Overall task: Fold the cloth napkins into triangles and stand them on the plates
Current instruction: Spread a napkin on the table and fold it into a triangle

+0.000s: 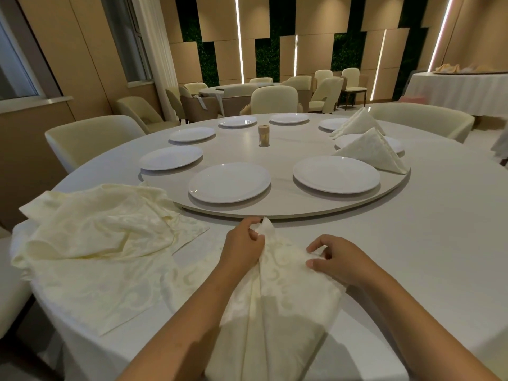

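— Round surface (412,243), what lay at six o'clock?
— Your napkin (277,284): left hand (243,244) pinched its tip, right hand (336,261) gripped its edge. Two folded napkins (371,151) stood at two o'clock.

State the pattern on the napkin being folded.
Cream napkin with tone-on-tone scroll swirls, clearest in head view.

No readable text, label, brand, number or sign anywhere: none on plates (229,182), napkins (275,276), surface (426,229) or walls.
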The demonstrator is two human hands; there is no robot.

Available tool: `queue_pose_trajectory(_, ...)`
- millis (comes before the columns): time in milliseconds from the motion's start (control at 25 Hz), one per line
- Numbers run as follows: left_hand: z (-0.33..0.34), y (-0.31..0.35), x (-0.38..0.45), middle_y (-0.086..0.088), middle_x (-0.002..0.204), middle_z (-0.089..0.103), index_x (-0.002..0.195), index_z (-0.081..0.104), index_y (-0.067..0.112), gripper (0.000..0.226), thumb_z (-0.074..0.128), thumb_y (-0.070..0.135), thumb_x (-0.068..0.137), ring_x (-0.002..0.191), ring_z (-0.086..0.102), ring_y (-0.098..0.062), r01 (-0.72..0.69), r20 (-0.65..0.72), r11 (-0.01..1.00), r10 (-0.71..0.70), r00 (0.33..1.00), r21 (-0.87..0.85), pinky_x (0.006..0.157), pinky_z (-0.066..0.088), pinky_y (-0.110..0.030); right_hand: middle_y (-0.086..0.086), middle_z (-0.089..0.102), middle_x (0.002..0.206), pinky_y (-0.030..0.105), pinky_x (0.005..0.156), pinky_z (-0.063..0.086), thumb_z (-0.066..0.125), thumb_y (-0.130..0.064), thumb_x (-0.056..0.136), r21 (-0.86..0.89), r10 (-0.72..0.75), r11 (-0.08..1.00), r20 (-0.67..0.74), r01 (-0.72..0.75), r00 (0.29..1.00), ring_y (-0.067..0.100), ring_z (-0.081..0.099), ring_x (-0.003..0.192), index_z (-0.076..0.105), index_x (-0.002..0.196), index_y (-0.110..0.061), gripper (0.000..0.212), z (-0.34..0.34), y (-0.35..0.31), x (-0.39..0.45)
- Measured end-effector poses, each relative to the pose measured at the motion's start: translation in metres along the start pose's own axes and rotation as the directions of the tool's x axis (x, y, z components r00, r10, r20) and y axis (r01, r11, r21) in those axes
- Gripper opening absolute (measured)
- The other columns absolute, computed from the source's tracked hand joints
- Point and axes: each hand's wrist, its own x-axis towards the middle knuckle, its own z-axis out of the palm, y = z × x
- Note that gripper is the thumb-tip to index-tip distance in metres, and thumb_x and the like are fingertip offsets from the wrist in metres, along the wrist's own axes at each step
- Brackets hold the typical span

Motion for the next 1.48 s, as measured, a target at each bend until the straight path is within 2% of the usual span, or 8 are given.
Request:
queue_pose_trajectory(200, 0.002, -0.006, 0.003, 0.002, 0.104, 0.055, 0.133, 0.051, 0.022, 0.044, 0.057, 0.014, 0.09, 0.089, 0.053, -0.012, -0.123, 0.023, 0.978, 0.121, 0.992, 0.166, 0.08, 0.047, -0.025, -0.014, 0.052, 0.078, 0.021, 0.066, 0.039, 0.049, -0.035, 0.095, -0.205, -0.12, 0.975, -0.177, 0.083, 0.977, 0.008, 0.052, 0.077, 0.053, 0.12, -0.032, 0.025, 0.016, -0.002, -0.011)
queue_pose_trajectory(400, 0.005, -0.008, 0.006, -0.002, 0.136, 0.048, 0.137, 0.048, 0.018, 0.043, 0.053, 0.026, 0.095, 0.126, 0.042, -0.02, -0.178, -0.077, 0.896, 0.227, 0.971, 0.407, 0.107, 0.029, -0.032, -0.008, 0.065, 0.103, 0.021, 0.072, 0.042, 0.045, -0.032, 0.097, -0.258, -0.191, 0.957, -0.233, 0.129, 0.954, 0.011, 0.057, 0.091, 0.053, 0.122, -0.034, 0.026, 0.024, -0.004, -0.015)
queue_pose_trajectory(560, 0.012, -0.011, 0.004, -0.007, 0.159, 0.018, 0.153, 0.014, 0.023, 0.059, 0.034, 0.04, 0.1, 0.147, 0.011, -0.022, -0.209, 0.216, 0.799, 0.101, 0.971, 0.564, 0.119, 0.008, -0.038, -0.01, 0.063, 0.111, 0.02, 0.072, 0.04, 0.045, -0.032, 0.098, -0.265, -0.219, 0.952, -0.234, 0.154, 0.947, 0.01, 0.058, 0.094, 0.057, 0.119, -0.037, 0.025, 0.027, 0.0, -0.012)
queue_pose_trajectory(680, 0.012, -0.014, 0.004, -0.01, 0.161, -0.001, 0.153, -0.005, 0.03, 0.061, 0.025, 0.041, 0.101, 0.149, -0.004, -0.023, -0.217, 0.293, 0.754, 0.034, 0.955, 0.62, 0.12, -0.001, -0.04, -0.011, 0.062, 0.111, 0.019, 0.073, 0.039, 0.044, -0.033, 0.099, -0.272, -0.232, 0.947, -0.221, 0.168, 0.947, 0.009, 0.059, 0.096, 0.06, 0.118, -0.039, 0.026, 0.029, 0.0, -0.01)
queue_pose_trajectory(840, 0.013, -0.013, 0.006, -0.007, 0.161, -0.009, 0.154, -0.004, 0.025, 0.058, 0.017, 0.042, 0.102, 0.148, -0.01, -0.021, -0.217, 0.317, 0.674, -0.026, 0.948, 0.706, 0.12, -0.004, -0.039, -0.011, 0.061, 0.113, 0.017, 0.073, 0.035, 0.04, -0.034, 0.1, -0.302, -0.239, 0.939, -0.227, 0.165, 0.944, 0.01, 0.059, 0.099, 0.059, 0.123, -0.039, 0.03, 0.03, 0.0, -0.009)
queue_pose_trajectory(1280, 0.003, 0.008, 0.0, -0.012, 0.161, 0.003, 0.154, 0.01, 0.02, 0.061, 0.021, 0.048, 0.101, 0.149, -0.001, -0.026, -0.229, 0.305, 0.635, -0.01, 0.952, 0.738, 0.12, -0.001, -0.041, -0.004, 0.057, 0.107, 0.026, 0.077, 0.043, 0.033, -0.032, 0.101, -0.43, -0.221, 0.896, -0.22, 0.109, 0.95, 0.016, 0.057, 0.092, 0.056, 0.126, -0.036, 0.034, 0.029, -0.007, -0.014)
queue_pose_trajectory(1360, -0.007, 0.022, -0.022, -0.012, 0.161, 0.005, 0.152, 0.02, 0.019, 0.058, 0.022, 0.046, 0.101, 0.149, 0.0, -0.024, -0.293, 0.29, 0.592, 0.103, 0.951, 0.751, 0.121, -0.003, -0.04, -0.004, 0.057, 0.114, 0.028, 0.083, 0.039, 0.033, -0.036, 0.101, -0.511, -0.257, 0.853, -0.236, 0.106, 0.937, 0.017, 0.053, 0.1, 0.057, 0.127, -0.036, 0.036, 0.024, -0.009, -0.017)
queue_pose_trajectory(1480, -0.019, 0.027, -0.074, -0.008, 0.161, -0.011, 0.154, 0.004, 0.021, 0.062, 0.017, 0.05, 0.101, 0.148, -0.013, -0.023, -0.408, 0.449, 0.576, 0.078, 0.89, 0.709, 0.12, -0.008, -0.039, -0.008, 0.044, 0.143, 0.032, 0.107, 0.024, 0.026, -0.038, 0.099, -0.57, -0.348, 0.799, -0.173, 0.194, 0.921, 0.017, 0.037, 0.13, 0.047, 0.137, -0.034, 0.044, 0.025, -0.017, -0.036)
